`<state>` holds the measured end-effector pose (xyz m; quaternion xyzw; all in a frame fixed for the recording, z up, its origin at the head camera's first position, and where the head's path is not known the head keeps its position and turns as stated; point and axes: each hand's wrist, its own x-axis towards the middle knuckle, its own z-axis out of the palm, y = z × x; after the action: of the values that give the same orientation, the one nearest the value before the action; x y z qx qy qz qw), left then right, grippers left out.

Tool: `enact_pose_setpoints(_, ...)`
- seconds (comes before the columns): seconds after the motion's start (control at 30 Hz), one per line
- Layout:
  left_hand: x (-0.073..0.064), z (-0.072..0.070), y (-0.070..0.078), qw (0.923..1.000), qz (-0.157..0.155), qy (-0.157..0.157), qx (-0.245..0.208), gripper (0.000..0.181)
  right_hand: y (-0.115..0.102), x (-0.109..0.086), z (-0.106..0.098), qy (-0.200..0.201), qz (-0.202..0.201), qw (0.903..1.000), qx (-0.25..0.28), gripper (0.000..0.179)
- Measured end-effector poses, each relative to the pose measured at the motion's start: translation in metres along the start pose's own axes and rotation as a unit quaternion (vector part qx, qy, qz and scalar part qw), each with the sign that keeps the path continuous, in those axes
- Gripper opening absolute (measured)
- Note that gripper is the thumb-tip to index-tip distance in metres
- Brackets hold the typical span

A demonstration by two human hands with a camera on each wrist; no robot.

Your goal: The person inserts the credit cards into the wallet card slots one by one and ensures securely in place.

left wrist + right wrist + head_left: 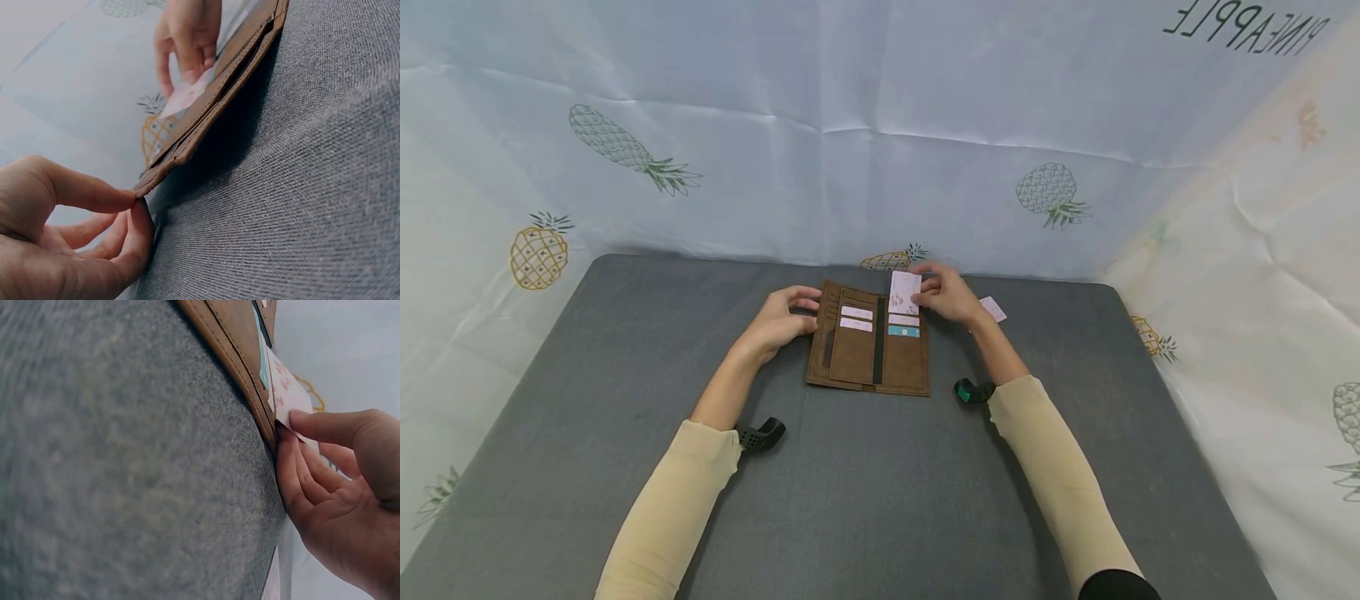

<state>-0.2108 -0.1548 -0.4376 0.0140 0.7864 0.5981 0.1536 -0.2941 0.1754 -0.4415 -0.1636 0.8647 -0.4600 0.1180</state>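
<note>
A brown wallet (868, 344) lies open on the grey table (880, 483), with several cards in its slots. My right hand (946, 293) pinches a white card (904, 292) with pink marks at the wallet's top right slot; the right wrist view shows the card (285, 394) between thumb and fingers at the wallet's edge (231, 362). My left hand (784, 317) rests at the wallet's left edge. In the left wrist view its thumb and fingertips (128, 203) pinch the wallet's corner (187, 147).
Another white card (993, 309) lies on the table just right of my right hand. A cloth backdrop (880, 125) printed with pineapples walls in the table at the back and both sides. Cream sleeves cover both forearms.
</note>
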Motion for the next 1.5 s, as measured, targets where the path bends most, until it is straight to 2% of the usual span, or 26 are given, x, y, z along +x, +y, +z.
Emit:
enact_pose_setpoints(0.13,-0.0003,-0.0002,0.0001,1.0000,0.001,0.000,0.000,0.066,-0.0004,-0.0013,-0.0017,-0.012,0.004,0.9998,-0.017,0.051)
enact_pose_setpoints(0.6,-0.0017,-0.0013,0.0005,1.0000,0.002,-0.002,0.001,0.065,-0.0033,-0.0059,-0.0028,-0.039,0.024,0.9985,-0.030,0.042)
enact_pose_setpoints(0.83,-0.0011,-0.0019,-0.0004,1.0000,-0.001,-0.002,0.000,0.065,-0.0053,-0.0062,-0.0014,-0.052,0.010,0.9971,-0.054,0.029)
enact_pose_setpoints(1.0,-0.0001,-0.0017,-0.0013,1.0000,0.000,-0.003,0.001,0.065,-0.0038,-0.0066,-0.0005,-0.054,0.005,0.9973,-0.050,0.022)
enact_pose_setpoints(1.5,-0.0007,-0.0015,-0.0021,1.0000,0.004,-0.004,0.000,0.064,-0.0015,-0.0081,0.0004,-0.053,-0.009,0.9964,-0.065,0.014)
